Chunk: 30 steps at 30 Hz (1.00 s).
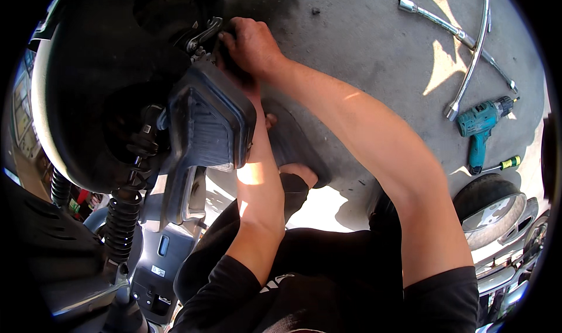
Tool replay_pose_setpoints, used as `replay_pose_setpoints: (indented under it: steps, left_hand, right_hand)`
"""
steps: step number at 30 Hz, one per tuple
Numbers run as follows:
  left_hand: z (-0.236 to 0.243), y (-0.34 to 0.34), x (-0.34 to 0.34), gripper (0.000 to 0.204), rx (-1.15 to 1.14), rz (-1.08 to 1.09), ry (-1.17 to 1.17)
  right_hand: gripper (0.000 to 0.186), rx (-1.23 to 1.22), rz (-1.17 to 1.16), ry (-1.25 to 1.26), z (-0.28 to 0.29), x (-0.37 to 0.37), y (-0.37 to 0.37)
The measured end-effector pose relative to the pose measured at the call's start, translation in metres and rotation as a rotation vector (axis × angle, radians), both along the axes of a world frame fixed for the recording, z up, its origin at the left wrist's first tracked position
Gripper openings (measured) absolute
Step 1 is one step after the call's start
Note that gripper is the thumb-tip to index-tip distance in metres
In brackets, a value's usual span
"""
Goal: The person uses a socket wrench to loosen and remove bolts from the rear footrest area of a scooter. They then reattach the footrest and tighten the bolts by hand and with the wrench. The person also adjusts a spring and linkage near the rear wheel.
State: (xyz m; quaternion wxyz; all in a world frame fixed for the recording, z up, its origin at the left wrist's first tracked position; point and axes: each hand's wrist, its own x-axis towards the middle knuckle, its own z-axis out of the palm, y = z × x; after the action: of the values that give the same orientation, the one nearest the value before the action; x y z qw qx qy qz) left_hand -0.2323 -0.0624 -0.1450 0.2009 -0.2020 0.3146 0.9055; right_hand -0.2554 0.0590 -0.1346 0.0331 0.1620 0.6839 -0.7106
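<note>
Right hand [249, 43]: bare, back of hand and knuckles uppermost, fingers curled in toward the left; contents of the grip not discernible. Right forearm [357, 113] slants up and left from a bent right elbow [430, 183] set wide of the torso. Left forearm [259, 163] runs nearly upright, sunlit patch mid-length — left elbow [264, 227] bent, closer in. Left hand [239, 74] lies in deep shade just below the right — finger pose unreadable.
</note>
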Motion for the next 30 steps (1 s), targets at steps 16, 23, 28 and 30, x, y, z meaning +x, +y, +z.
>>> replay_pose_setpoints:
  steps: [16,23,28,30]
  left_hand:
    - [-0.043,-0.042,-0.003,0.032,-0.098,0.086,0.103]
    - [-0.006,0.003,0.0,0.034,-0.299,0.181,-0.023]
    - [0.023,0.037,0.003,0.036,-0.452,0.239,-0.126]
    - [0.03,0.038,0.005,0.037,-0.507,0.26,-0.14]
  right_hand:
    - [0.021,-0.122,0.018,0.011,-0.005,-0.007,-0.008]
    - [0.026,-0.187,0.066,-0.036,-0.005,-0.006,0.0]
    - [0.026,0.004,0.009,0.037,-0.01,-0.009,-0.009]
    - [0.028,0.013,0.021,-0.023,-0.012,-0.004,-0.016]
